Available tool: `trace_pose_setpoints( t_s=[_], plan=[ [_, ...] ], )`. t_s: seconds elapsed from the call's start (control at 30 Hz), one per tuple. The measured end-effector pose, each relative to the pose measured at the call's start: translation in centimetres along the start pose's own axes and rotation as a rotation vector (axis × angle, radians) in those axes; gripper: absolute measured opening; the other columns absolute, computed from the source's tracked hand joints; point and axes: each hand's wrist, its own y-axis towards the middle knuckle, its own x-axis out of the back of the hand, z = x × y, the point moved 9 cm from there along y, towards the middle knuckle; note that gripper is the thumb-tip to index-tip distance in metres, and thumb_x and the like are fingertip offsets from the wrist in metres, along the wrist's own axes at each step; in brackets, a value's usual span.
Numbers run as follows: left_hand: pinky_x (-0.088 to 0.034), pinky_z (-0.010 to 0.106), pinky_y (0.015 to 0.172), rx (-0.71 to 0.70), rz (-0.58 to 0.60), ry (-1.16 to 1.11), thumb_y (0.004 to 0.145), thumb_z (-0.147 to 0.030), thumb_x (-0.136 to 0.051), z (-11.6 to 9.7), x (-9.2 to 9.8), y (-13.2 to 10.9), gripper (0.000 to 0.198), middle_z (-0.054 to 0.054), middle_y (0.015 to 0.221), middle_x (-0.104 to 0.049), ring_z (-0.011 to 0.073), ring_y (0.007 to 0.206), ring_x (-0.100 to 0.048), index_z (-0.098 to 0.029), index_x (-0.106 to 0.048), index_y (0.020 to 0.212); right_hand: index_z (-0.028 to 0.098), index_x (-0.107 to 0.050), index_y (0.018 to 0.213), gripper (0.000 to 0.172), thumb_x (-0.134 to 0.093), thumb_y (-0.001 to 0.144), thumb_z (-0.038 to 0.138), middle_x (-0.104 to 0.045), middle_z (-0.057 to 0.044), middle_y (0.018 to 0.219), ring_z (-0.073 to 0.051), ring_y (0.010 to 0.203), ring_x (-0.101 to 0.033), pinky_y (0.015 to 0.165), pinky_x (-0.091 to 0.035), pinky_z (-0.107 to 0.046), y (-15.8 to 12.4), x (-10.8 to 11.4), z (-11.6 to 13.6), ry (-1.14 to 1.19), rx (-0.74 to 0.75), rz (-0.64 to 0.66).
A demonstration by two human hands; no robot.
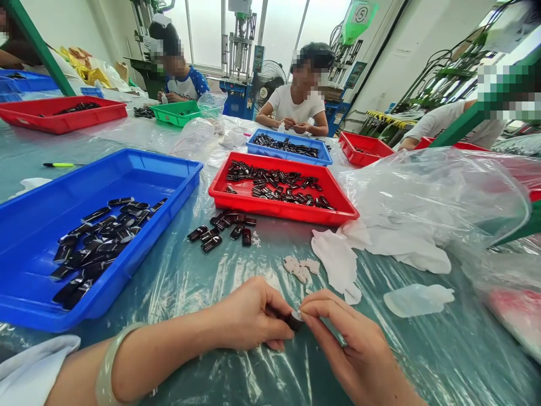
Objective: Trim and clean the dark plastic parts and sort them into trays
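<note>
My left hand is closed around a small glossy black plastic piece, low on the plastic-covered table. My right hand pinches the same piece from the right with thumb and fingertips. A small pile of the same black pieces lies just beyond my hands. The blue tray at my left holds several black pieces. The red tray ahead holds many more. Small pale scraps lie between the pile and my hands.
White gloves or cloths and a clear plastic bag lie at right. Farther back stand another blue tray, red trays and a green tray. Two people sit across the table; another person's arm is at right. A pen lies left.
</note>
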Motion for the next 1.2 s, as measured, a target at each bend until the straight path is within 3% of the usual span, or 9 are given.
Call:
trace_pose_setpoints(
  t_s=[0.53, 1.2],
  plan=[
    [-0.045, 0.020, 0.053, -0.032, -0.003, 0.075, 0.064, -0.019, -0.057, -0.3, 0.1, -0.1, 0.018, 0.000, 0.062, -0.054, 0.0122, 0.056, -0.057, -0.011, -0.068, 0.076, 0.016, -0.054, 0.093, 0.019, -0.053, 0.078, 0.005, -0.058, -0.005, 0.083, -0.011, 0.078, -0.059, 0.067, -0.051, -0.018, -0.6, -0.3, 0.8, -0.046, 0.137, -0.007],
    [-0.044, 0.017, 0.051, -0.060, -0.014, 0.107, 0.065, -0.018, -0.056, -0.6, -0.1, 0.0, 0.016, -0.001, 0.062, -0.054, 0.0114, 0.054, -0.058, -0.011, -0.067, 0.073, 0.014, -0.054, 0.094, 0.020, -0.052, 0.078, 0.002, -0.058, -0.006, 0.086, -0.011, 0.076, -0.059, 0.065, -0.051, -0.020, -1.2, -0.4, 0.8, -0.068, 0.179, -0.057]
  ],
)
